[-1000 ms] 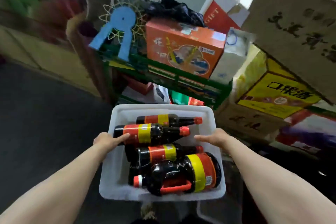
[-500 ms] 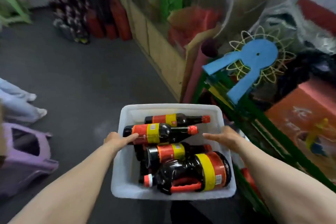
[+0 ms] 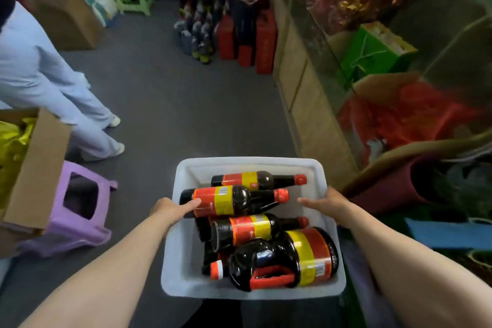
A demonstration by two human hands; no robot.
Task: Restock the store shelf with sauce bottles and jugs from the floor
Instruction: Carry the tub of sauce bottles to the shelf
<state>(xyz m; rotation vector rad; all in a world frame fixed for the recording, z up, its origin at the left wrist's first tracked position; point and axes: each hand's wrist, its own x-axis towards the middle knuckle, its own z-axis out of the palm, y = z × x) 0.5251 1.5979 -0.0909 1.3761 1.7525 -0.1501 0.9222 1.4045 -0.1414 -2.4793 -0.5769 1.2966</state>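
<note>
A: Change since a second ago? The view swings off the green rack with the orange box and now faces down the aisle. The white bin [image 3: 181, 256] sits the same between the arms.

B: Hands? Left hand [image 3: 170, 209] grips the bin's left rim, thumb lying over the edge toward a bottle label. Right hand [image 3: 323, 204] grips the right rim, thumb inside. Fingers under the rims are hidden, so how far they curl cannot be told.

A: Load? Three sauce bottles [image 3: 234, 200] lie on their sides in the bin, more half buried below. The jug [image 3: 285, 258] with the red handle lies at the bin's near end.

B: Around the bin? Purple stool [image 3: 80, 210] to its left, a person in light blue [image 3: 48, 83] beyond that, dark bottles on the floor [image 3: 197, 27] far ahead of it.

A: Meaning? Likely carrying stage, the person turns to walk. Nothing shelved yet.
</note>
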